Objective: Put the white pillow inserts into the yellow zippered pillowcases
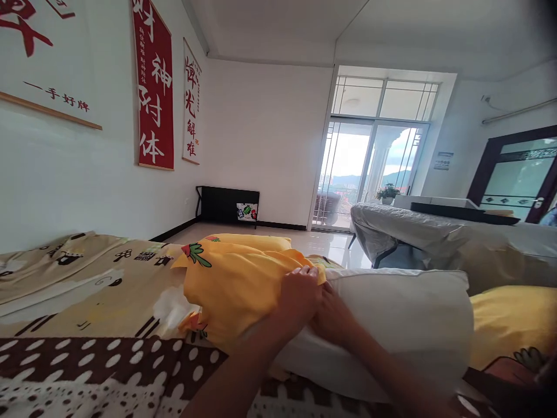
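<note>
A yellow pillowcase [239, 278] with carrot prints is partly over one end of a white pillow [404, 325]. My left hand [300, 290] is closed on the pillowcase near its open edge, knuckles up. Right beside it, my right hand [333, 313] is closed at the same edge, where yellow cloth meets white pillow. Its fingertips are partly hidden behind the left hand. The pillow lies lengthwise across the bed in front of me, its bare end to the right.
Beneath lies a beige printed bedsheet [130, 290] and a brown-and-white dotted blanket [87, 371]. Another yellow pillow [517, 319] sits at the right. Beyond the bed stand a plastic-covered table [391, 226] and a black folded table [221, 203] against the wall.
</note>
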Tool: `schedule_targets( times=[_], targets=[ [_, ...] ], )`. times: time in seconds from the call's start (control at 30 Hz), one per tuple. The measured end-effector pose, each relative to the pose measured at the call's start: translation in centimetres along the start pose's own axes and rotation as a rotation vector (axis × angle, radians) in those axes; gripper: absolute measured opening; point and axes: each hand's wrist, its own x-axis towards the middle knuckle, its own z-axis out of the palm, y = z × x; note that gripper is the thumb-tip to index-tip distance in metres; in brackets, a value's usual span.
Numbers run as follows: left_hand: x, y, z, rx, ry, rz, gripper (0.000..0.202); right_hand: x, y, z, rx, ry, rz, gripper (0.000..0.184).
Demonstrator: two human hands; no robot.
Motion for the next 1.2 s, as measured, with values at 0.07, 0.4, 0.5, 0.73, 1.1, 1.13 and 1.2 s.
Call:
schedule_targets(
  times=[0.07,0.4,0.5,0.73,1.1,1.13,1.2],
  targets=[
    [-0.3,-1.6,-0.1,-0.004,0.059,0.008,0.019,-1.3,0.4,-1.6,0.052,0.039,-0.058,0.031],
    [-2.6,-0.5,3.3,0.097,0.394,0.385,0.004,7.4,2.0,-8.3,0.431,0.152,0.411,0.024],
    [-3.4,-0.6,3.9,0.139,0.57,0.524,0.004,13.0,0.8,-5.6,0.43,-0.139,0.247,0.032],
    [-9.1,-4.5,-0.5,0.102,0.372,0.739,0.015,15.2,0.1,-2.3,0.609,-0.68,0.102,0.051],
    [-15.3,-19.2,-7.8,0.202,1.104,0.04,0.035,10.5,-0.6,-8.3,0.646,-0.563,0.197,0.024],
    [-15.1,-20.1,-8.1,0.126,1.127,-0.065,0.037,10.4,-0.2,-8.7,0.651,-0.525,0.216,0.024],
    [-14.9,-21.4,-8.7,-0.108,1.11,-0.246,0.042,9.9,1.3,-9.3,0.695,-0.424,0.256,0.026]
  ],
)
